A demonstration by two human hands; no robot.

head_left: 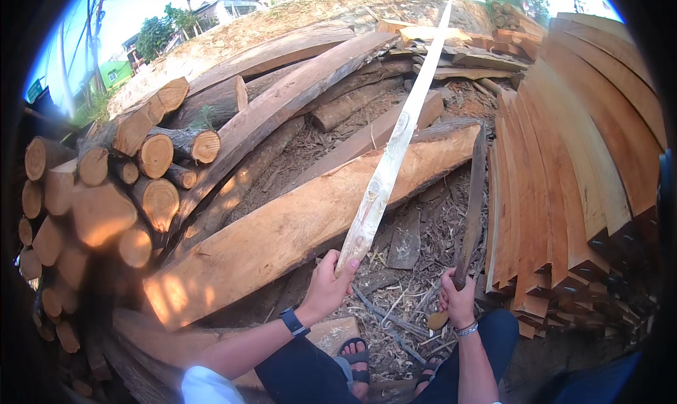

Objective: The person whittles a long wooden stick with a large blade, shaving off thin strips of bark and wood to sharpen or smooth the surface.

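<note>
My left hand (pixel 330 285) is closed round the near end of a long pale wooden pole (pixel 395 144), which slants up and away to the far right and narrows to a thin tip with distance. Dark knots mark its face. In my right hand (pixel 457 298) is a machete (pixel 471 217), its dark blade pointing up and its rounded handle end showing below the fist. The blade stands to the right of the pole, apart from it. Beyond my left hand, a thick sawn slab (pixel 282 224) with bark along its edge lies behind the pole.
Cut logs (pixel 159 199) are piled on the left. Stacked sawn boards (pixel 557 164) rise close on the right. Bark chips and twigs (pixel 430 270) litter the ground between. A long beam (pixel 282 111) lies farther back, before an earth bank (pixel 211 58). My sandalled feet (pixel 356 358) are below.
</note>
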